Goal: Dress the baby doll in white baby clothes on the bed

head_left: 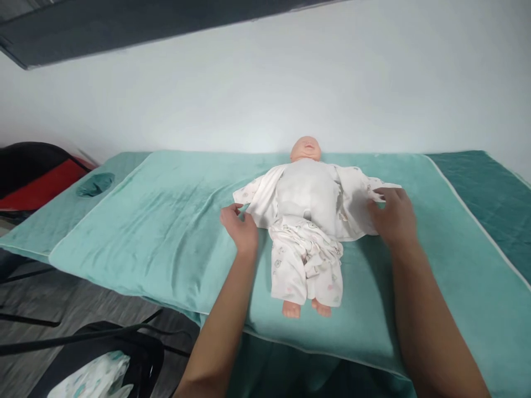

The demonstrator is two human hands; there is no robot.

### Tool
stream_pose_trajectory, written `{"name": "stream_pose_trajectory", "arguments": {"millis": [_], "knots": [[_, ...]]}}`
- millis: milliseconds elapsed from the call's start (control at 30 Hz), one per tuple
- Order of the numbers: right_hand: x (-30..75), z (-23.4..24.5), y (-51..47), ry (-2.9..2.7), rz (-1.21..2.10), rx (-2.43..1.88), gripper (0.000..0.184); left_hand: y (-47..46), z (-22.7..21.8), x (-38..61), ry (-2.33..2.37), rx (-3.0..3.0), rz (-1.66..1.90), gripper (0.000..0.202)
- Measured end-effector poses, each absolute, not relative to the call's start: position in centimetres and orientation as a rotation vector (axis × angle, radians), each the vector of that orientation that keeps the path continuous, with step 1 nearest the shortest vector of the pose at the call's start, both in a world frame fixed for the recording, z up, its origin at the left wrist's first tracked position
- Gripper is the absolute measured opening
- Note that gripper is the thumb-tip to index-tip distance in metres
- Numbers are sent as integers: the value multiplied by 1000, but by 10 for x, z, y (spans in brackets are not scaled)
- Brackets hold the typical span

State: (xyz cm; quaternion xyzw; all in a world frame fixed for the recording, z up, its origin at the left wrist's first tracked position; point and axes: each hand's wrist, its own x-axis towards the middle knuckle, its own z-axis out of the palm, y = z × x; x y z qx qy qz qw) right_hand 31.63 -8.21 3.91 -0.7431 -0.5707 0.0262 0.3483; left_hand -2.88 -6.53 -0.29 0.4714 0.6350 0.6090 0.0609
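A baby doll [306, 150] lies on its back with its head toward the wall. It wears a white patterned jacket [352, 205], spread open at the front over a plain white torso. Patterned white trousers [290, 265] cover its legs, and both feet poke out below. My left hand [241, 226] is beside the sleeve at the picture's left, thumb and fingers apart, close to the jacket's edge. On the other side, my right hand [393, 214] has thumb and fingers closed about the other sleeve. The doll's hands are not visible.
A teal sheet [178, 232] covers the padded bed, which has a face hole [95, 184] at its left end. A white wall [257, 94] stands behind. At lower left, a black chair [145, 354] holds a white patterned item [95, 378]. A dark shelf [124, 27] overhangs above.
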Motion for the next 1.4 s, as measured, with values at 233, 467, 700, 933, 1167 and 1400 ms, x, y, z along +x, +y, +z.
{"name": "stream_pose_trajectory", "arguments": {"millis": [233, 467, 700, 933, 1167, 1400], "knots": [[245, 57, -108, -2035, 512, -1158, 21, -75, 13, -10, 1111, 1438, 1315, 13], [241, 68, -115, -2293, 644, -910, 25, -82, 19, -19, 874, 1455, 1226, 42], [240, 76, -120, -2312, 777, -916, 20, -87, 24, -21, 818, 1517, 1097, 57], [244, 81, -121, -2351, 868, -1041, 24, -88, 31, -21, 764, 1603, 1004, 26], [267, 88, -113, -2338, 1274, -990, 14, -87, 37, -26, 780, 1771, 780, 17], [281, 77, -114, -2161, 1555, -927, 26, -89, 30, -17, 828, 1692, 966, 18]]}}
